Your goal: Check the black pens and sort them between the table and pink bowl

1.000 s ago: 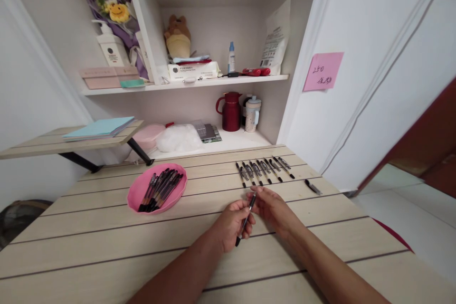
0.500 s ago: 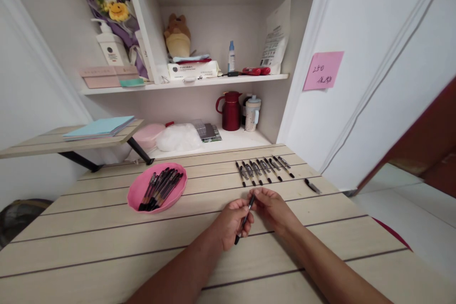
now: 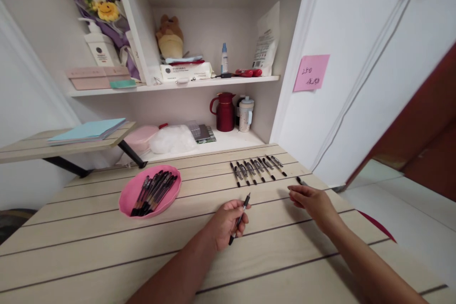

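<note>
My left hand (image 3: 230, 222) is closed around a black pen (image 3: 239, 222), its bare pointed tip angled up and away from me. Off to the right, my right hand (image 3: 311, 204) hovers with thumb and fingers pinched together; whatever may be between them is hidden. Just beyond its fingers lies a small black-and-clear piece (image 3: 301, 180), perhaps a pen cap, partly covered by the hand. A row of pens and clear caps (image 3: 257, 170) lies on the table ahead. Several more dark pens (image 3: 154, 193) rest in a pink bowl (image 3: 124, 203) to the left.
A slatted wooden table (image 3: 142, 256) spans the front. At left stands a raised shelf (image 3: 107, 140) with blue paper (image 3: 87, 131) on it. Behind, the white cabinet holds a red jug (image 3: 225, 113), a cup (image 3: 245, 115) and a plastic bag (image 3: 173, 139). A wall is at right.
My right hand has left the pen's tip and moved right, towards the small black-and-clear piece. The left hand still holds the pen, now with its tip exposed. The view has shifted slightly.
</note>
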Tool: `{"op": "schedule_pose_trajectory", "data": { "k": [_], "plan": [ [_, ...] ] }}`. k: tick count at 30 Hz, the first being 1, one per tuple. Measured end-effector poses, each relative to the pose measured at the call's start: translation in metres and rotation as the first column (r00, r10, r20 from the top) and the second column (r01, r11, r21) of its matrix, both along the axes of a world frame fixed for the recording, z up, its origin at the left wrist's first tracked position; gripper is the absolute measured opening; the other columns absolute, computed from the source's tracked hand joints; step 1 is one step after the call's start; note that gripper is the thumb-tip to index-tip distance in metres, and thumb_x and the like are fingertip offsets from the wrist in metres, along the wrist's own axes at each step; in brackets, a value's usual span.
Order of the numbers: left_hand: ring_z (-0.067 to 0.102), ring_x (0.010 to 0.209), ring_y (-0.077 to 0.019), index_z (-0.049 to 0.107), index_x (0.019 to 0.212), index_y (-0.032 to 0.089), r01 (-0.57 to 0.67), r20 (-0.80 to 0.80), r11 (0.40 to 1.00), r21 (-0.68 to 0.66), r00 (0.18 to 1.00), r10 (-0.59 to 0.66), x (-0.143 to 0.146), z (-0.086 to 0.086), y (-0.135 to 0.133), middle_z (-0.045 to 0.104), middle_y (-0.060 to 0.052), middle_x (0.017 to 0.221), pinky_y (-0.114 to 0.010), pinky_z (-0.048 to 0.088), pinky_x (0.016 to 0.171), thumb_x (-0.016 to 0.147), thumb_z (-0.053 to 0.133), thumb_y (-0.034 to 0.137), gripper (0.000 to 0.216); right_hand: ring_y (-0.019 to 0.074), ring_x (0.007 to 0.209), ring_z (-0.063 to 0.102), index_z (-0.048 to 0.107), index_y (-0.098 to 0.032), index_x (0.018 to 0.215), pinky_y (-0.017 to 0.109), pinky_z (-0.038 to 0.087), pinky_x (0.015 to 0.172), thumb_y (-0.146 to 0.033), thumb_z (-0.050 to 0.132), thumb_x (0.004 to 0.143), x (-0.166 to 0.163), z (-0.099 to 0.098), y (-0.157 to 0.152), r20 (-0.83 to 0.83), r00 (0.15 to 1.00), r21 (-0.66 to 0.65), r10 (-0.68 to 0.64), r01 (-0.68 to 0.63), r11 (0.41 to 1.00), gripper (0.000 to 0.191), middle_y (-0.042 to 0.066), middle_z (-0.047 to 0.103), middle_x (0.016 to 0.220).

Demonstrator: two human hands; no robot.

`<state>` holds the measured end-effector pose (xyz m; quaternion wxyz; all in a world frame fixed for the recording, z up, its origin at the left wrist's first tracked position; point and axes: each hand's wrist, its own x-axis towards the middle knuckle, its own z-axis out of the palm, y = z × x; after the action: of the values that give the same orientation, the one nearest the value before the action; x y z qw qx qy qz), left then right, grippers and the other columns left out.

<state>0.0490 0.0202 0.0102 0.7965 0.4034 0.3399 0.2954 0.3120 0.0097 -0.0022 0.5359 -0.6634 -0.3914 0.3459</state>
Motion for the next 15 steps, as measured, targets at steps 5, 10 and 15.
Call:
{"op": "schedule_pose_trajectory", "data": {
  "k": [5,10,15],
  "plan": [
    [0.038,0.039,-0.0032,0.052,0.093,0.015,0.009,-0.013,1.0,-0.01,1.0,-0.009,0.0,0.004,-0.001,0.05,0.002,0.059,-0.017,0.018,0.039,0.069,0.059,0.03,0.03,0.0269,0.077,0.06,0.069,-0.02,0.083,0.034,0.042,0.062,-0.032,0.049,0.071,0.064,-0.008,-0.017,0.732,0.681,-0.119,-0.011,0.143,0.982,0.026,0.01,0.068,0.083],
    [0.038,0.039,-0.0031,0.053,0.094,0.014,0.001,-0.037,1.0,-0.007,0.999,-0.001,0.0,0.006,-0.002,0.051,0.002,0.06,-0.017,0.019,0.039,0.069,0.058,0.029,0.03,0.0273,0.077,0.061,0.069,-0.024,0.085,0.032,0.038,0.058,-0.033,0.043,0.075,0.068,-0.001,-0.019,0.89,0.446,-0.216,0.098,0.222,0.951,0.029,0.009,0.068,0.087],
    [0.038,0.039,-0.0029,0.053,0.093,0.015,-0.006,-0.03,1.0,-0.005,1.0,0.006,0.0,0.003,-0.001,0.051,0.002,0.061,-0.017,0.02,0.039,0.068,0.06,0.031,0.03,0.0244,0.072,0.061,0.068,-0.023,0.085,0.029,0.035,0.054,-0.032,0.042,0.077,0.057,0.001,-0.012,0.922,0.356,-0.249,0.152,0.245,0.937,0.029,0.01,0.067,0.083]
  ]
}}
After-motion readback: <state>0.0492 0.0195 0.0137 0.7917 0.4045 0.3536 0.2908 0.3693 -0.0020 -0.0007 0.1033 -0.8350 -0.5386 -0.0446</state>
